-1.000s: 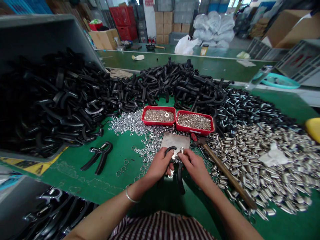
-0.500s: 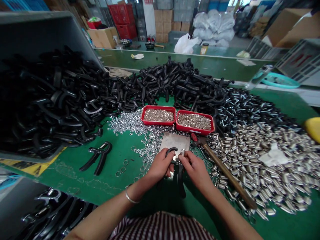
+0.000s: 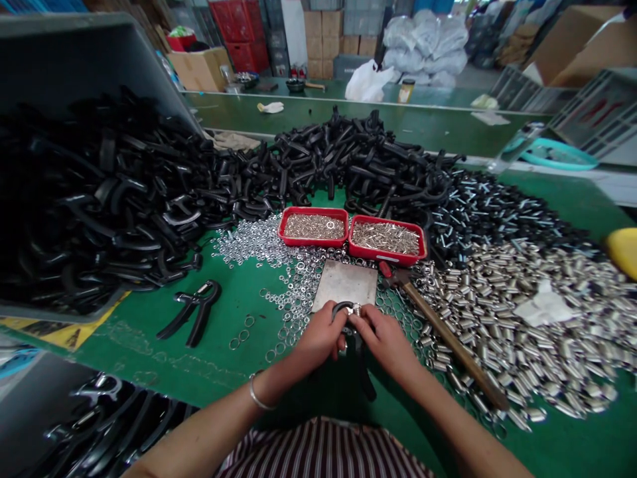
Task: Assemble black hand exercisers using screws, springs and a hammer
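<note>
My left hand (image 3: 318, 337) is closed around a black hand grip exerciser (image 3: 365, 375), whose curved top shows above the fingers and one handle hangs down toward me. A shiny coil spring (image 3: 357, 309) is pinched in my right hand (image 3: 385, 337), against the top of the exerciser. My fingers hide most of the joint between them. Just beyond both hands lies a flat metal plate (image 3: 347, 282). Another hand grip exerciser, with its spring fitted (image 3: 194, 312), rests on the green table to the left.
Two red trays (image 3: 314, 244) of small metal pins stand past the plate. A hammer (image 3: 448, 335) lies at right beside heaped springs (image 3: 497, 318). Washers (image 3: 253, 242) are scattered at left. Black handles (image 3: 343, 149) are piled behind and fill a tipped grey bin (image 3: 164, 86).
Both hands have come slightly nearer to me, off the metal plate's near part. The spring has shifted left and down, closer to the exerciser's curved top.
</note>
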Available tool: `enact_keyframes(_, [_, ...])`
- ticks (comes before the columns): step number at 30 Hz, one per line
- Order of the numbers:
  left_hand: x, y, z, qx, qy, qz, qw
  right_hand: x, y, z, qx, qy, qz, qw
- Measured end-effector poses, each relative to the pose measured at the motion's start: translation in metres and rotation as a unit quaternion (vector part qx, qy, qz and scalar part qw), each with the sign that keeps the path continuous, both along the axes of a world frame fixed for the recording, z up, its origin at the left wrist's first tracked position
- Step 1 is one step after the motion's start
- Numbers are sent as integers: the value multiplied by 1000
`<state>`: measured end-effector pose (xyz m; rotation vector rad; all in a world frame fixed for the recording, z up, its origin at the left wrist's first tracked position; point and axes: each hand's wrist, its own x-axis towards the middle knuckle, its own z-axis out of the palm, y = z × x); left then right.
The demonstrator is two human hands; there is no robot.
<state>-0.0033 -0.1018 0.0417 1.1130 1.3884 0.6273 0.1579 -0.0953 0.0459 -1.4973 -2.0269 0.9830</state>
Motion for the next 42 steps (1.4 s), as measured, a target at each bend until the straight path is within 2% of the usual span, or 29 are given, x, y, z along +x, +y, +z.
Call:
enact_keyframes(4, [4, -10, -13, -11, -5, 10, 1000, -3, -5, -9, -15, 11, -6, 1000])
enact_keyframes(7, [7, -11, -16, -1, -7, 29, 1000, -5, -4, -10, -12, 20, -15, 1000])
enact_keyframes(10, [9, -8, -14, 17, -7, 38, 999, -4, 1, -8, -11, 33, -6, 999])
enact_keyframes(14, [11, -5, -7, 41, -3, 72, 997, -4, 4, -4, -6, 77, -27, 997])
enact_keyframes(19, [8, -8, 4, 96, 87, 63, 990, -5, 1, 2, -19, 93, -24, 995])
enact_keyframes(23, [0, -12, 10, 129, 122, 8, 984, -1, 0, 13, -31, 58, 4, 998])
enact_keyframes(25, [-6, -16, 12, 157, 135, -33, 978, 1, 0, 18, -50, 56, 39, 996])
enact_keyframes(28, [-14, -24, 10, 193, 167, -104, 961, 5, -4, 18, -97, 93, 96, 986])
enact_keyframes(30, [-18, -30, 8, 193, 173, -146, 955, 6, -10, 15, -113, 106, 109, 982])
enact_keyframes(36, [-20, -40, 10, 168, 183, -216, 944, 5, -36, -3, -131, 109, 98, 980])
enact_keyframes(40, [-18, -25, 15, 167, 163, -248, 940, 3, -35, -9, -132, 129, 50, 982])
enact_keyframes(42, [-18, -11, 15, 167, 149, -263, 939, 6, -24, -5, -135, 100, 63, 984])
